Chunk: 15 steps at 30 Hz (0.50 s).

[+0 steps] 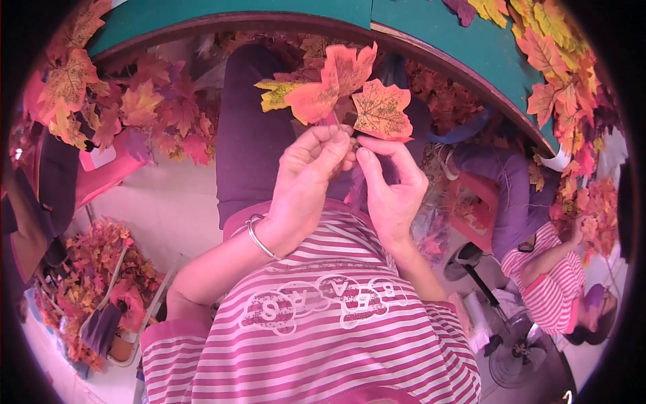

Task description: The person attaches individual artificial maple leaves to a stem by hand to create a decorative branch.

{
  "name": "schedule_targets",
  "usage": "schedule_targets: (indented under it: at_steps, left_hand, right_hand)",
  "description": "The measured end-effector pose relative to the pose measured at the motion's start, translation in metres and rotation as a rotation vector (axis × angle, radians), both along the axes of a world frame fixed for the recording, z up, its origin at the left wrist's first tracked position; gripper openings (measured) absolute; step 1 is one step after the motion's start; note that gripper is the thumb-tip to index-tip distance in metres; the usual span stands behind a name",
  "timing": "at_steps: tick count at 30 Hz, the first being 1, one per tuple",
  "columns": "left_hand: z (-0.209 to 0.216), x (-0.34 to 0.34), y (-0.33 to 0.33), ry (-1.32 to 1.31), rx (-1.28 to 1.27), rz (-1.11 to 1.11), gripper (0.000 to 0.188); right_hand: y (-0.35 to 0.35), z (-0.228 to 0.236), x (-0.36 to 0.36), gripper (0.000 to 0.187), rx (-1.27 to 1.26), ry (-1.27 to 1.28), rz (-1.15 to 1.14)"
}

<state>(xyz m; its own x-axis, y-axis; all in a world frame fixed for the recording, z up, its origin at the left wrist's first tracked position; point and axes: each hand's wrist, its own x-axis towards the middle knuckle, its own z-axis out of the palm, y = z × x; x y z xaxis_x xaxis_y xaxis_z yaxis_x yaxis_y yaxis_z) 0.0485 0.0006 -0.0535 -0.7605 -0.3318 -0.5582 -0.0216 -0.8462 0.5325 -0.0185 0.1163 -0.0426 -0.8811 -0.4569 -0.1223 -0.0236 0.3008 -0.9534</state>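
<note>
In front of my lap, both my hands meet at the stems of an artificial maple leaf spray. My left hand (306, 178) pinches the stem end between thumb and fingers. Close beside it, my right hand (396, 185) has thumb and index finger pressed together at the same spot. Above the fingertips spread the orange leaves (381, 110) of the spray, dark speckled, with a yellow leaf (276, 94) at its left. My fingers cover the joint of the stems. A silver bangle (259, 239) circles my left wrist.
A green table (444, 54) curves across the top, with artificial leaves (548, 60) heaped at its right. More leaves (101, 269) fill a spot at lower left. A co-worker in a striped shirt (542, 269) sits at right, near a fan (518, 357). Another person's arm (27, 229) shows at far left.
</note>
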Motion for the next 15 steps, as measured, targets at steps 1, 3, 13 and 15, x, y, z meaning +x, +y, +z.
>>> schedule_targets:
  at_steps: [1,3,13,15]
  left_hand:
    - [0.000,-0.001,0.002,0.012,0.038,-0.008,0.023]
    - [0.002,-0.002,0.004,0.005,0.057,-0.009,0.023]
    - [-0.004,0.010,0.001,-0.081,0.136,-0.058,0.021]
    - [-0.014,0.023,-0.004,-0.093,0.163,-0.091,0.019]
  right_hand:
    - [0.001,-0.001,0.001,0.010,-0.011,-0.033,-0.037]
    - [0.001,-0.001,-0.001,0.010,-0.029,-0.053,-0.073]
    - [-0.003,0.012,-0.021,0.021,0.122,0.388,0.263]
    - [-0.014,0.049,-0.046,0.032,0.184,0.395,0.484]
